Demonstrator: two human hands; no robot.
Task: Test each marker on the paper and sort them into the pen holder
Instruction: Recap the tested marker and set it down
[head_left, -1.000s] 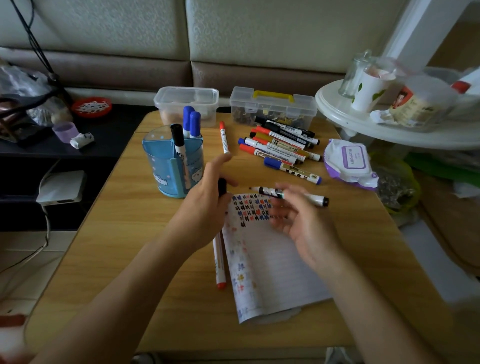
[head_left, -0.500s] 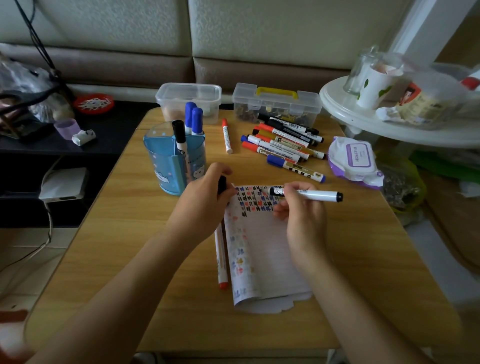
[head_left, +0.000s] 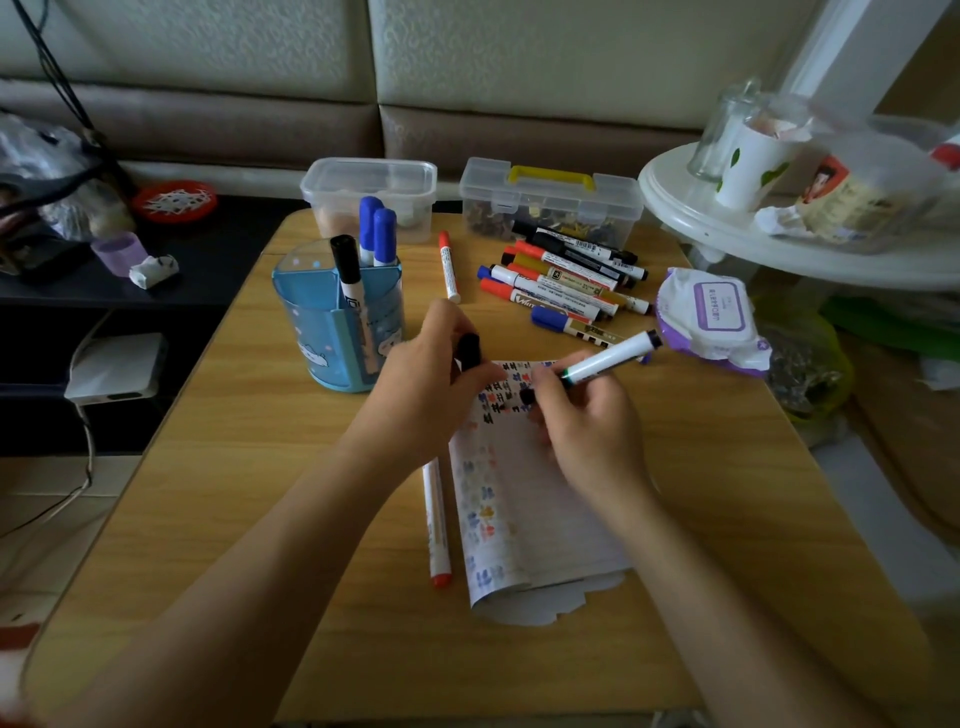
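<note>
Right hand pinches white marker on scribbled paper; left hand, black cap

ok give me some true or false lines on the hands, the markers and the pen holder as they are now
1. The right hand grips a white marker with its tip down on the paper. True.
2. The pen holder has no markers in it. False: a black-capped marker and two blue-capped markers stand in it.
3. The left hand holds a black cap. True.
4. The loose marker lying along the paper's left edge has a blue end. False: its end is red.
</note>
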